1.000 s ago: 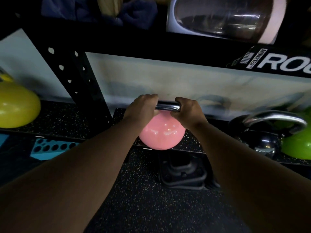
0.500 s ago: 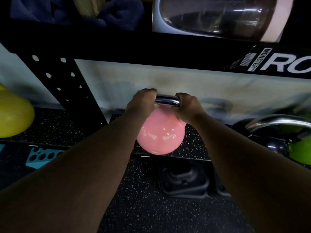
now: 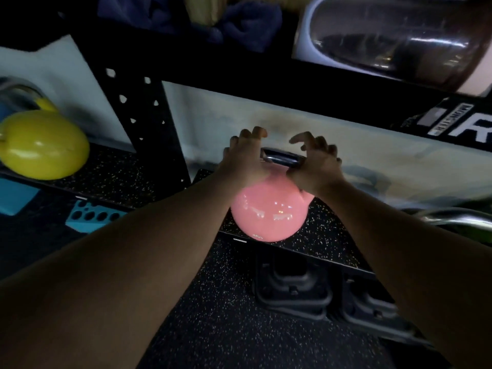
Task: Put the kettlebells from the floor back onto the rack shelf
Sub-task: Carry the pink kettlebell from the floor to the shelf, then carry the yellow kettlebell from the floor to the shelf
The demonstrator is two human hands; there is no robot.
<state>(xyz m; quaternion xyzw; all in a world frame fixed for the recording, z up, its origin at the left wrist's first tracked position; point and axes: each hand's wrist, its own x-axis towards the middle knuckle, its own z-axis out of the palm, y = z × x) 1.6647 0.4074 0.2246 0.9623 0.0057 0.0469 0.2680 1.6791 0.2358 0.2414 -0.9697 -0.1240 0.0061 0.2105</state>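
A pink kettlebell [image 3: 269, 211] with a steel handle [image 3: 282, 157] rests on the low speckled rack shelf [image 3: 324, 241], close to its front edge. My left hand [image 3: 243, 158] is over the left end of the handle with its fingers spread. My right hand [image 3: 315, 163] is over the right end, fingers lifted and apart. Both palms still lie close against the handle's corners, but neither hand grips it.
A black perforated rack upright [image 3: 143, 123] stands left of the pink kettlebell. A yellow kettlebell [image 3: 42, 145] sits on the shelf at far left. At the right edge a steel handle [image 3: 458, 219] of another kettlebell shows. Black dumbbell heads [image 3: 292, 286] lie under the shelf.
Both hands were closed around the pink kettlebell's handle; now their fingers have opened and lifted off it. The kettlebell stands on the shelf.
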